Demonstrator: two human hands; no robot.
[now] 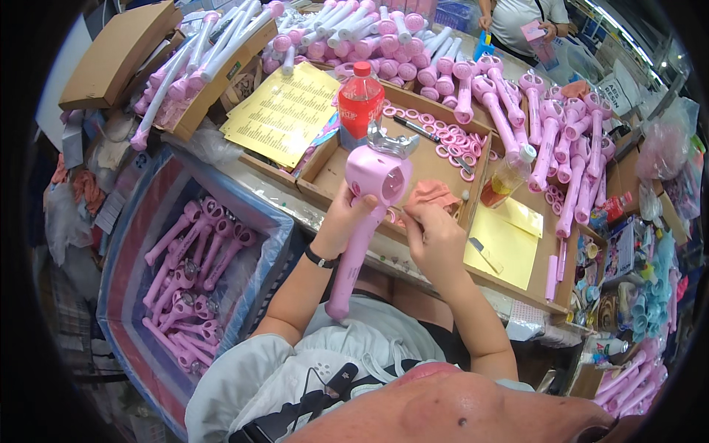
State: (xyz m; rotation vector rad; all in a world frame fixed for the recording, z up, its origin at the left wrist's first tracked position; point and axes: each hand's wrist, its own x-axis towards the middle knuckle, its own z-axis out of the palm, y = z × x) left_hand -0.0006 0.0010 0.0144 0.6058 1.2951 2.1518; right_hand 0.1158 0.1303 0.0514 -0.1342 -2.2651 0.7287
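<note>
My left hand (346,221) is wrapped round the upper handle of a pink toy wand (358,258). The wand stands nearly upright, its handle end above my lap. Its round head has a clear window, and a shiny silver ornament (395,145) sits on top. Just right of the handle, my right hand (436,240) is closed, with a bunched orange cloth (432,195) at its fingertips. The cloth appears to be gripped, though the curled fingers partly hide where they meet it.
A blue-lined bin (258,295) at my left holds several pink wands. On the bench lie a shallow cardboard tray (325,173), pink rings (450,136), yellow sheets (284,114) and two drink bottles, one red-labelled (360,103). Wands pile up behind. Another person (521,26) stands across the bench.
</note>
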